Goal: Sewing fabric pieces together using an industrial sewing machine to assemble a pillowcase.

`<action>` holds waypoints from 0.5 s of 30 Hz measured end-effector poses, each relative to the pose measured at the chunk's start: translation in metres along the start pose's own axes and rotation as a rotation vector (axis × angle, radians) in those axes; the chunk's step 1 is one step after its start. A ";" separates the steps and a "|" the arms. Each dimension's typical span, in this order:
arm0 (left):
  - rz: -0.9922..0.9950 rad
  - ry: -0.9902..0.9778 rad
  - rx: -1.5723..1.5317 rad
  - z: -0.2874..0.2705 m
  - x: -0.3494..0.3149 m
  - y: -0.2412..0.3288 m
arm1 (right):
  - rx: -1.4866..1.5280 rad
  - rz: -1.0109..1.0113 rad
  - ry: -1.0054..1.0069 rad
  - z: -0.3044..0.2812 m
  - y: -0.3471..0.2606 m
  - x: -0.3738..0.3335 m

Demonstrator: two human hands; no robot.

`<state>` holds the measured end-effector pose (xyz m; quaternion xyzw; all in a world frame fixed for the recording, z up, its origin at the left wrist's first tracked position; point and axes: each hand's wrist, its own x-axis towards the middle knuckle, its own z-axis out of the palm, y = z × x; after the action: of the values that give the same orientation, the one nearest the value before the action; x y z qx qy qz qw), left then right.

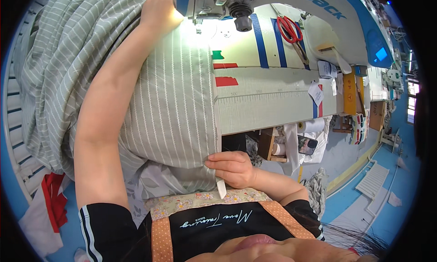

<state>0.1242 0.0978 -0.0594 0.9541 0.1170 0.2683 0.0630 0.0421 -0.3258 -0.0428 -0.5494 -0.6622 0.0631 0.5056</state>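
A grey-green fabric with white stripes [170, 103] runs from the lit needle area of a white and blue sewing machine [332, 5] down toward my body. My left hand [159, 12] rests on the fabric at the far end, beside the machine head; its fingers are hidden there or lost in glare. Lower down, my right hand [234, 168] pinches the fabric's right-hand edge between thumb and fingers. A narrow pale strip [221, 188] hangs below that hand.
Red-handled scissors [289, 31] lie on the machine bed, right of the needle. A printed ruler [259, 97] runs along the table's near edge. Below it, an open drawer space holds a thread cone [312, 125] and a phone [307, 145]. Bunched striped fabric [59, 80] is heaped at left.
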 end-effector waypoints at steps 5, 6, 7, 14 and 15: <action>0.295 0.346 -0.462 0.039 0.022 -0.027 | -0.026 -0.020 0.007 -0.005 0.009 0.016; 0.368 0.460 -0.739 0.048 0.026 -0.024 | -0.037 -0.019 0.019 -0.006 0.011 0.017; 0.366 0.458 -0.746 0.053 0.027 -0.025 | -0.040 -0.011 0.018 -0.007 0.013 0.018; 0.303 0.366 -0.667 0.076 0.044 -0.045 | -0.056 0.004 -0.037 -0.019 0.014 0.024; 0.295 0.354 -0.654 0.077 0.046 -0.048 | -0.057 0.007 -0.039 -0.021 0.014 0.028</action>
<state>0.1936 0.1516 -0.1108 0.8292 -0.1038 0.4579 0.3032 0.0708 -0.3080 -0.0248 -0.5648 -0.6714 0.0566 0.4765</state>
